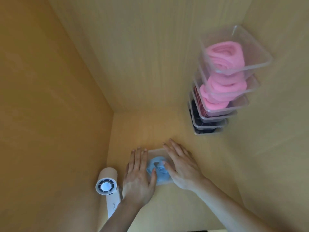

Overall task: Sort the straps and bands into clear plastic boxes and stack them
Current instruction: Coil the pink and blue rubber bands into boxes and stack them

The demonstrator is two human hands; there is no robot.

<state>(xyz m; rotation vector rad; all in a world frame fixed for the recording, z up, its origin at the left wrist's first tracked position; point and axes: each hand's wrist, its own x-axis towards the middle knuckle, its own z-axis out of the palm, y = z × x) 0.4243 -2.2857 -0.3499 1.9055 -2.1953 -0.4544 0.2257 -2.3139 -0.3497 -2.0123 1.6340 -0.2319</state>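
Observation:
A clear plastic box point(154, 152) sits on the wooden surface near the left wall, with a rolled light-blue band point(158, 169) inside it. My left hand point(138, 174) lies against the box's left side, fingers straight, thumb touching the blue band. My right hand point(181, 164) lies against the box's right side, fingers straight, thumb reaching over the band. At the far right stands a stack of clear boxes point(222, 91): the upper ones hold pink bands point(224, 56), the lower ones dark straps point(199, 113).
A white handheld fan point(107, 185) lies just left of my left hand, close to the orange-lit left wall point(50, 97). The wooden back wall point(150, 56) closes the space behind. Bare wood lies between the blue band's box and the stack.

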